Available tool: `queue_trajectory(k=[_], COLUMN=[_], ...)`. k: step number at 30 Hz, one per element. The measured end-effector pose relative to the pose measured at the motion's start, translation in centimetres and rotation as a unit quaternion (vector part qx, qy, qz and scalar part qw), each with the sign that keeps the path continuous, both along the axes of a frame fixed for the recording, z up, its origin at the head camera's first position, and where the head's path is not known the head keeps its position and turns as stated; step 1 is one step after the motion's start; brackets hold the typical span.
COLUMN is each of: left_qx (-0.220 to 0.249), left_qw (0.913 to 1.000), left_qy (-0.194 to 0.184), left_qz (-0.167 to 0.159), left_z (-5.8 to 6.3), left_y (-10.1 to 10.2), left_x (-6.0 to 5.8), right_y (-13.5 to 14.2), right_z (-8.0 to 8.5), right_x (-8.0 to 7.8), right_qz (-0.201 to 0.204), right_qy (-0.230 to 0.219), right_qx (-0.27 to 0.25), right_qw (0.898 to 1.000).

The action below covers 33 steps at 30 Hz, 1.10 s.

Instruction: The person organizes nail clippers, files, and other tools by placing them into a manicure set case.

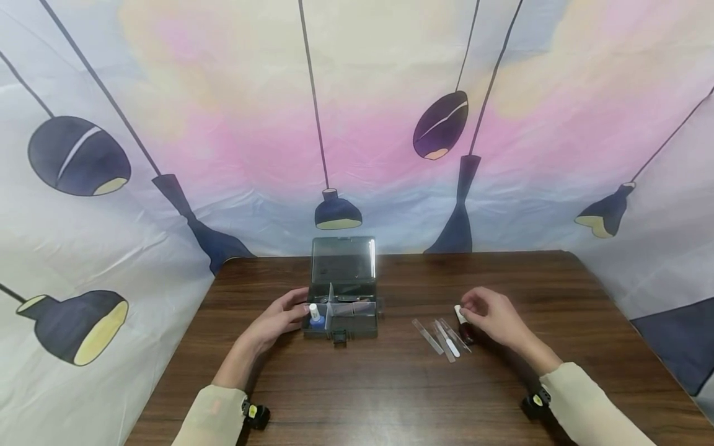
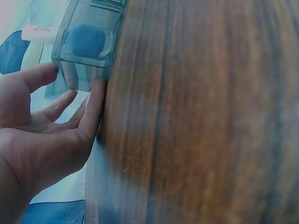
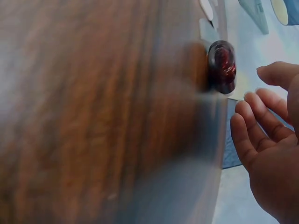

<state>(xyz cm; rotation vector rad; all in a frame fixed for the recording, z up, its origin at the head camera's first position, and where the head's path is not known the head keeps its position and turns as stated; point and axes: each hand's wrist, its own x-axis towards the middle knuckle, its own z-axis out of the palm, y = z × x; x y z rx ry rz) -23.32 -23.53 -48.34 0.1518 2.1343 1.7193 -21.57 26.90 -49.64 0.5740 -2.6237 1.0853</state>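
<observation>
A clear grey plastic box (image 1: 357, 327) with compartments stands with its lid (image 1: 342, 263) raised. A blue nail polish bottle (image 1: 316, 321) with a white cap is upright in its front left compartment. My left hand (image 1: 279, 317) rests on the box's left side, fingertips touching the wall and thumb near the upper edge. On the right, a dark red nail polish bottle (image 3: 222, 67) with a white cap lies on the table. My right hand (image 1: 495, 316) hovers just beside it, fingers loosely bent. In the right wrist view a gap separates the fingertips from the bottle.
Several slim tools lie left of the red bottle, among them a white-handled one (image 1: 452, 348) and a flat clear strip (image 1: 427, 336). More small items, hard to make out, sit inside the box. A printed cloth (image 1: 385, 124) hangs behind the brown table (image 1: 390, 396).
</observation>
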Motion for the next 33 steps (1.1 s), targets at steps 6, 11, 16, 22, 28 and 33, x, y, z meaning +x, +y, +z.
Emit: queue_trajectory(k=[6,11,16,22,28,33], left_qx=[0.001,0.001,0.004,0.009,0.01,0.01], left_qw=[1.0,1.0,1.0,1.0,1.0,0.9999], left_qy=[0.0,-0.001,0.0,-0.003,-0.001,0.002], left_qz=[-0.002,-0.003,-0.003,-0.002,0.001,-0.001], left_z=[-0.2,-0.1,0.0,0.1,0.0,-0.1], left_y=[-0.1,-0.1,-0.1,0.1,0.1,-0.1], left_x=[0.0,0.0,0.0,0.0,0.1,0.1], right_y=[0.5,0.5,0.1,-0.4,-0.9,-1.0], right_z=[-0.2,-0.5,-0.5,-0.2,-0.2,0.0], right_x=[0.6,0.7,0.5,0.2,0.2,0.1], right_qz=[-0.011,-0.01,-0.014,-0.01,-0.008,-0.004], right_qy=[-0.01,-0.038,-0.072,-0.113,-0.119,-0.116], right_qx=[0.014,0.018,0.028,0.057,0.073,0.083], right_qw=[1.0,0.999,0.997,0.992,0.99,0.99])
